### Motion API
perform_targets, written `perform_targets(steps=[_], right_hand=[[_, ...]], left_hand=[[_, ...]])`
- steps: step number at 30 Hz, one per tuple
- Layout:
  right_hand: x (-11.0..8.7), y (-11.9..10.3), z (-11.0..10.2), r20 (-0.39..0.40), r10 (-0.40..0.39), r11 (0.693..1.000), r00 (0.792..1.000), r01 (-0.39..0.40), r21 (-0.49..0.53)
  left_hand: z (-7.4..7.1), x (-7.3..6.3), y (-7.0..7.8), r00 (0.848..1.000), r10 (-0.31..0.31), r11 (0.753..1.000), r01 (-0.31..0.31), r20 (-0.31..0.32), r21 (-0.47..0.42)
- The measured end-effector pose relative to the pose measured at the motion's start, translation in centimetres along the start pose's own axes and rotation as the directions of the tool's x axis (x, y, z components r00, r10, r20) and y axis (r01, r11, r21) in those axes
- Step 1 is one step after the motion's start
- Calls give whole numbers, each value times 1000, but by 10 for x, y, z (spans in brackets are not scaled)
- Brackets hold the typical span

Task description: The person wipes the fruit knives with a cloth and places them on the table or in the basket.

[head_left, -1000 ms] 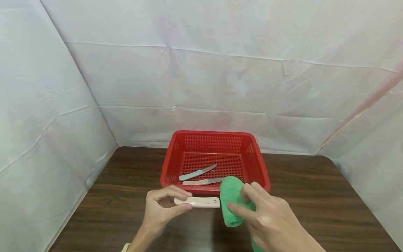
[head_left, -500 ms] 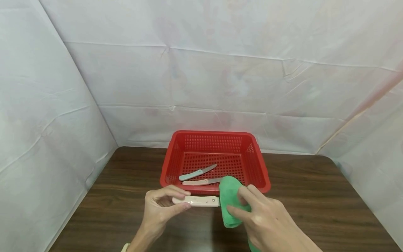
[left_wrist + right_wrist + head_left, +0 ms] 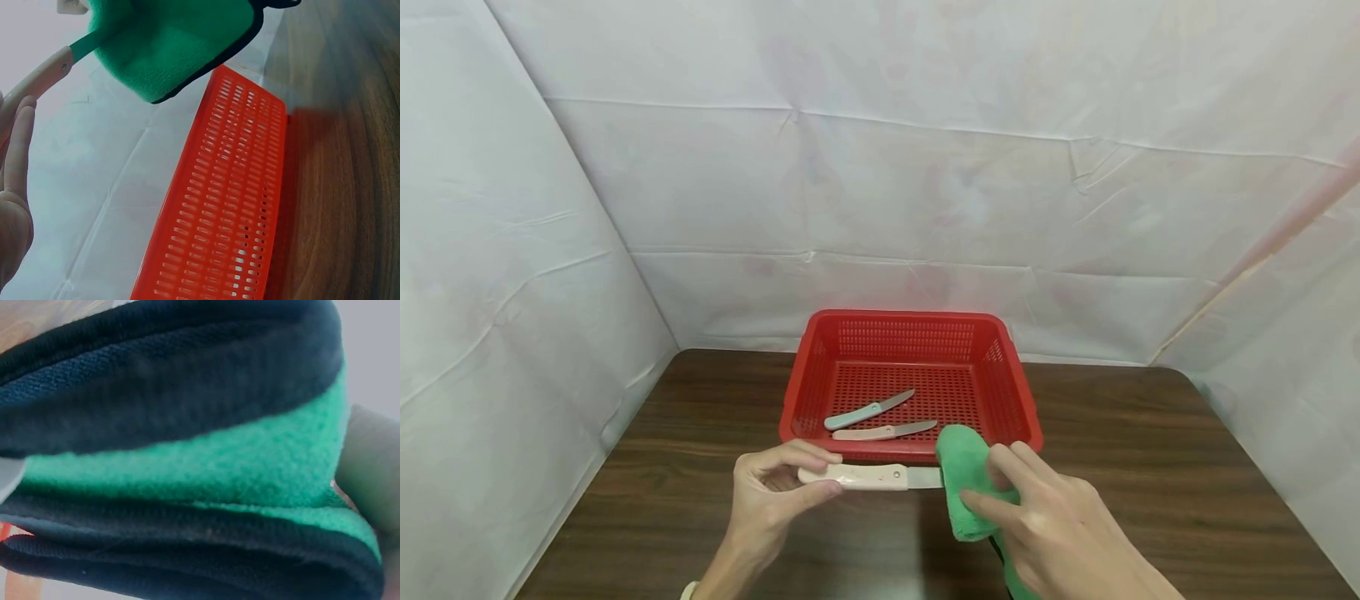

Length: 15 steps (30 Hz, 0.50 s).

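Observation:
My left hand [image 3: 775,496] pinches the pale pink handle of a small knife [image 3: 868,477] between thumb and fingers, blade pointing right. The blade's outer part is hidden in a folded green cloth [image 3: 964,479], and a short stretch of bare metal shows beside the handle. My right hand [image 3: 1045,512] pinches that cloth around the blade with thumb and index finger. In the left wrist view the blade enters the cloth [image 3: 181,44], which has a dark edge. The right wrist view is filled by the cloth's folds [image 3: 187,469], with part of the hand at right.
A red perforated basket [image 3: 1033,408] stands behind the hands on the dark wood table [image 3: 1112,442]. Inside lie a knife with a light blue handle [image 3: 853,417] and one with a pink handle [image 3: 865,433]. White sheeting [image 3: 880,183] hangs around the table's back and sides.
The cloth and right hand have shifted right along the blade, while the left hand and knife have moved slightly left. More bare blade shows now beside the handle.

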State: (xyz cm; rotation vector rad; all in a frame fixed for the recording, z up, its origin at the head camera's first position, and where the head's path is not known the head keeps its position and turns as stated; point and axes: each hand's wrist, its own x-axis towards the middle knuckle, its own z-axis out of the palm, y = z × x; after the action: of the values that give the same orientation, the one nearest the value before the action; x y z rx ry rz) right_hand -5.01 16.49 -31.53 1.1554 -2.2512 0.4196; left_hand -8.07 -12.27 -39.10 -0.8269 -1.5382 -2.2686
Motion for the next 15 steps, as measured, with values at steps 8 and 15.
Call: perform_targets(steps=[8,15], right_hand=[[-9,2,-9,-30,18,1000,999,-18,0],[-12,7,-15,-160,-34,999,987,30,-28]], left_hand=[[-6,-1,4,1000,3,999,-3,-7,-34],[-10,1,6,999,10,999,-12,-39,-49]])
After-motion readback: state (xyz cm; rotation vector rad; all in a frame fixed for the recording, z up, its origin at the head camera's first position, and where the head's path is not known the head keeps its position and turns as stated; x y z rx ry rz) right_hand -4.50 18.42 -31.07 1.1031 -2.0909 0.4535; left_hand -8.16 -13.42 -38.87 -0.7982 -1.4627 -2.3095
